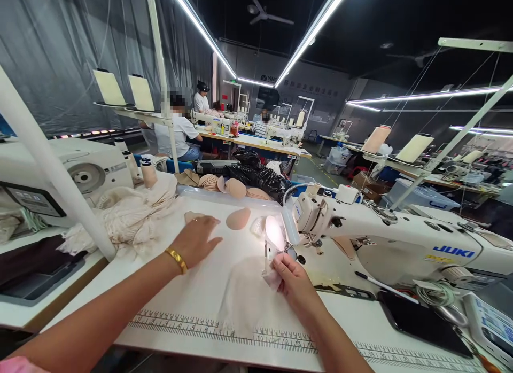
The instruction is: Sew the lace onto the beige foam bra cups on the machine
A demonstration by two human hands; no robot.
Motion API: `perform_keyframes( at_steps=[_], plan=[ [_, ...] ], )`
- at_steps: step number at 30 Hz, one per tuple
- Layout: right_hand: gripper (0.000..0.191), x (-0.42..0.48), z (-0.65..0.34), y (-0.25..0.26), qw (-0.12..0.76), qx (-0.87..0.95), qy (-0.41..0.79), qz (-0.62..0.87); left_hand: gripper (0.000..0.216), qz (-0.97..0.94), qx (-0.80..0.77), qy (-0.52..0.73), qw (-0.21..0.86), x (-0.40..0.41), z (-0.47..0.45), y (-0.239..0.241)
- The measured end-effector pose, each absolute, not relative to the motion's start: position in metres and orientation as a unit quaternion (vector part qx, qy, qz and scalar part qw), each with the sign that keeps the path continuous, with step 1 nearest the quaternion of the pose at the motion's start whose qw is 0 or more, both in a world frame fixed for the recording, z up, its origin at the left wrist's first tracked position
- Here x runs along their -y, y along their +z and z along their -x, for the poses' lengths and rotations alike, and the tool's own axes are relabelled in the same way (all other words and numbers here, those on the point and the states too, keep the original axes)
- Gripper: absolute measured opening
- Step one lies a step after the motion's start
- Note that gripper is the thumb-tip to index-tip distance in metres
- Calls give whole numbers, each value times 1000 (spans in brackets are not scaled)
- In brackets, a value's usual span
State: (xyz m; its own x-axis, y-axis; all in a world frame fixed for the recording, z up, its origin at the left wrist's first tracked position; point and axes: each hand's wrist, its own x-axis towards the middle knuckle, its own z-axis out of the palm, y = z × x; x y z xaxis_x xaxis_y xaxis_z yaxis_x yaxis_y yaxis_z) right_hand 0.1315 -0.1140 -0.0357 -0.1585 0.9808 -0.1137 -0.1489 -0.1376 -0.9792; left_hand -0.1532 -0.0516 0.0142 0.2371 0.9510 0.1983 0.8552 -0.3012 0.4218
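My left hand [196, 238], with a gold bangle on the wrist, lies flat on the white sewing table [200, 303], its fingers over a beige foam cup [193, 217]. Another beige foam cup [238, 219] lies just to its right. My right hand [292, 274] pinches a pale fabric piece [248, 293] at the needle of the white JUKI sewing machine [385, 239]. The machine's lamp lights the spot brightly.
A heap of cream lace fabric [128, 212] lies at the left beside another machine [80, 175]. More foam cups [232, 187] and black bags [260, 175] sit at the far table edge. A phone [420, 319] lies at the right. Other people sew in the background.
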Motion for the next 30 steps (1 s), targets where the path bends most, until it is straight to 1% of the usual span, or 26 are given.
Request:
perform_keyframes(
  at_steps=[4,5,8,11,13,14,15,17,18,20,22,24,27,30],
  plan=[
    [56,113,-133,-39,452,492,592,451,12,-752,-631,186,40,14,178,14],
    [56,115,-132,-38,448,500,586,454,11,-751,-633,183,32,9,180,13],
    [55,118,-132,-35,445,507,576,462,20,-749,-632,197,19,6,178,12],
    [53,119,-132,-34,448,504,574,464,17,-731,-633,256,8,15,174,23],
    [53,118,-131,-33,455,498,578,459,23,-711,-634,304,8,27,167,33],
    [54,117,-131,-33,460,492,581,456,28,-699,-629,338,39,36,161,39],
    [55,116,-131,-34,465,485,585,454,32,-685,-618,374,94,45,154,43],
    [58,115,-131,-34,472,468,593,454,35,-638,-560,452,275,65,137,49],
    [60,114,-131,-35,474,461,597,454,35,-614,-525,468,359,75,128,50],
    [61,113,-132,-36,480,456,601,447,35,-575,-479,473,465,91,110,48],
    [63,115,-133,-37,491,462,599,433,35,-546,-469,469,512,100,95,42],
    [64,118,-132,-36,499,476,589,422,36,-513,-473,478,533,103,85,34],
    [57,122,-129,-32,489,506,568,427,38,-490,-479,486,543,101,78,21],
    [50,124,-127,-26,477,525,545,447,39,-529,-481,455,531,96,80,14]
  ],
)
